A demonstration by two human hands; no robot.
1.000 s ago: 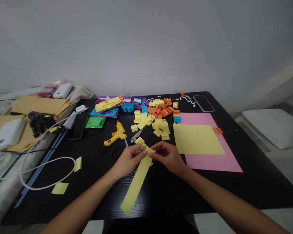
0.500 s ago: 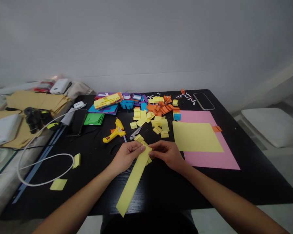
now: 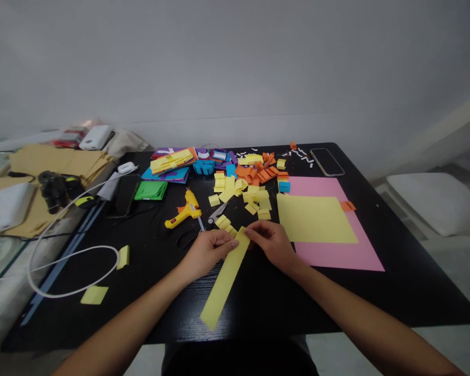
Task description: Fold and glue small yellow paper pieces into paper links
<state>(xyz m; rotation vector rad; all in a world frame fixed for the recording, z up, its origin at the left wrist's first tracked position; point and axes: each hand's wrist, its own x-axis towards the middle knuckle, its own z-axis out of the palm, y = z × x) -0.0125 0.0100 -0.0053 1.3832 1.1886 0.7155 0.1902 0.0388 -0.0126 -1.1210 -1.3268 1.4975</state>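
Between my hands is a long yellow paper strip (image 3: pixel 224 286), its lower end slanting down toward the table's front edge. My left hand (image 3: pixel 208 251) pinches the strip's left side near the top, thumb on the paper. My right hand (image 3: pixel 272 243) pinches its upper right corner between thumb and fingers. Just beyond the hands lie small folded yellow paper pieces (image 3: pixel 224 223). Scissors (image 3: pixel 218 213) rest there too, their handles partly dark against the table. A yellow glue gun (image 3: pixel 185 210) lies to the left of the scissors.
A yellow sheet (image 3: pixel 317 219) lies over a pink sheet (image 3: pixel 339 257) at the right. Orange folded pieces (image 3: pixel 258 172), blue pieces (image 3: pixel 204 167) and green paper (image 3: pixel 151 190) are at the back. A white cable (image 3: pixel 72 250) loops at left. A phone (image 3: pixel 327 162) lies back right.
The strip's lower end has swung up and to the right. My right hand has shifted slightly up at the strip's top corner, and both hands still pinch it.
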